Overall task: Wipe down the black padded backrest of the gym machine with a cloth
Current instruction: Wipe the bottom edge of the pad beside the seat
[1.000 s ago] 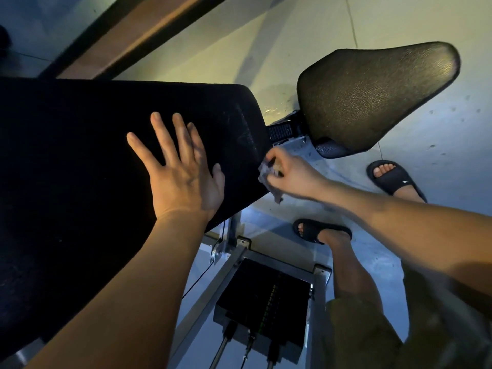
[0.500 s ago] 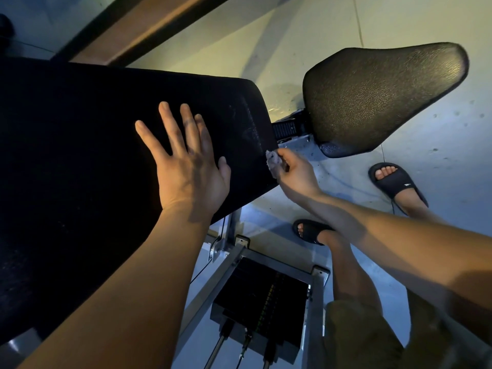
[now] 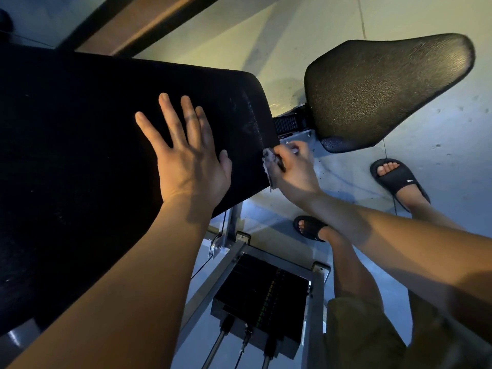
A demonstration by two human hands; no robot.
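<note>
The black padded backrest (image 3: pixel 80 155) fills the left half of the view, its lower end pointing toward the seat. My left hand (image 3: pixel 189 161) lies flat on the pad with fingers spread and straight. My right hand (image 3: pixel 295 171) grips a small crumpled grey cloth (image 3: pixel 269 166) and holds it against the backrest's lower right edge. Much of the cloth is hidden inside the fist.
The black textured seat pad (image 3: pixel 386 91) stands at the upper right, joined by a metal bracket (image 3: pixel 290 126). Below are the grey steel frame (image 3: pixel 229 265), the weight stack (image 3: pixel 263 296) and my feet in black slides (image 3: pixel 399 179) on the concrete floor.
My right hand slid the cloth up along the backrest's lower edge toward the corner near the bracket. My left hand stayed flat on the pad.
</note>
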